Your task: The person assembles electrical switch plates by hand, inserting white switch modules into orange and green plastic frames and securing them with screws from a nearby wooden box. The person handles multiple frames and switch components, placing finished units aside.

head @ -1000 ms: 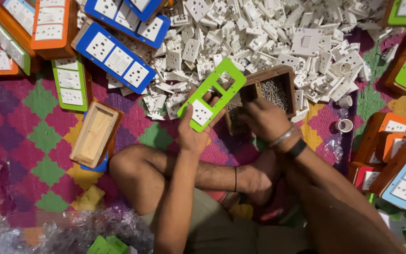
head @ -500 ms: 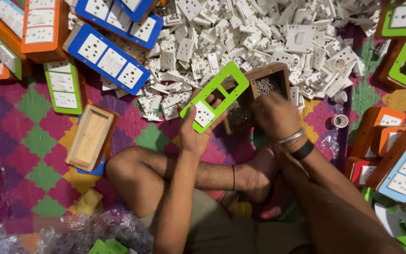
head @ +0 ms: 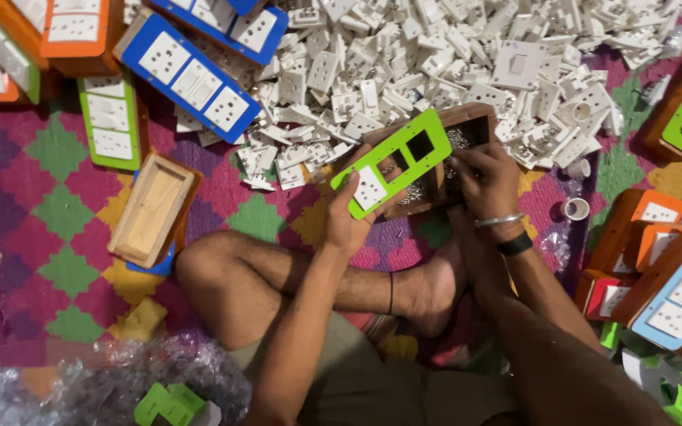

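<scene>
My left hand (head: 350, 221) grips the lower end of a green switch plate (head: 394, 162), held tilted, with one white socket fitted in it and empty cut-outs beyond. Behind the plate sits a brown wooden box (head: 455, 146) holding small screws. My right hand (head: 483, 177) reaches into that box with its fingers curled over the screws; whether it holds one I cannot tell. A silver bangle and a black band circle the right wrist. I sit cross-legged, knee and foot below the hands.
A large heap of white sockets and switches (head: 436, 63) covers the mat ahead. Blue boards (head: 191, 75), a green board (head: 110, 118) and an empty wooden box (head: 151, 209) lie left. Orange and blue boards (head: 657, 268) stack right. Bubble wrap (head: 80, 386) lies at lower left.
My right hand has moved from the box's near edge into the box. The green plate stays tilted in my left hand.
</scene>
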Motion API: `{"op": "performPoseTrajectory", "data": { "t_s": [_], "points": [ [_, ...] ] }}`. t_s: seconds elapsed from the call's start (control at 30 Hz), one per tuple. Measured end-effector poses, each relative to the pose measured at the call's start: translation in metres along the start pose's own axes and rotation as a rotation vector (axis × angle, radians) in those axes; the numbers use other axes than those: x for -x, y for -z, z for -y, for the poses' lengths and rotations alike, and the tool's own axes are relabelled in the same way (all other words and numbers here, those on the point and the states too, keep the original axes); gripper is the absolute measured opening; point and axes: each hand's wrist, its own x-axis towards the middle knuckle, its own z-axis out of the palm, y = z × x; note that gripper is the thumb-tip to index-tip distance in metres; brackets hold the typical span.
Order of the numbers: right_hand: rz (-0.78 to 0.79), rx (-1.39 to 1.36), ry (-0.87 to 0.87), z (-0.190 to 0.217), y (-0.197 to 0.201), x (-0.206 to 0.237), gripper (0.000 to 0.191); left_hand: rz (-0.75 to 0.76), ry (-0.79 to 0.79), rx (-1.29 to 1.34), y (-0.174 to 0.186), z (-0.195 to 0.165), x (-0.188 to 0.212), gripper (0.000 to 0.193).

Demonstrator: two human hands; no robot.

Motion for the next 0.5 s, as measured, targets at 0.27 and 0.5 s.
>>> {"op": "performPoseTrajectory", "data": {
  "t_s": [0.27, 0.5],
  "points": [
    [0.485, -0.735, -0.303, 0.036, -0.007, 0.015, 0.018, 0.043, -0.055, -0.004, -0.005, 0.013, -0.003, 0.062],
    [0.576, -0.771, -0.4, 0.05, -0.036, 0.025, 0.017, -0.01, -0.102, -0.075, -0.014, 0.012, -0.002, 0.061]
  ]
}}
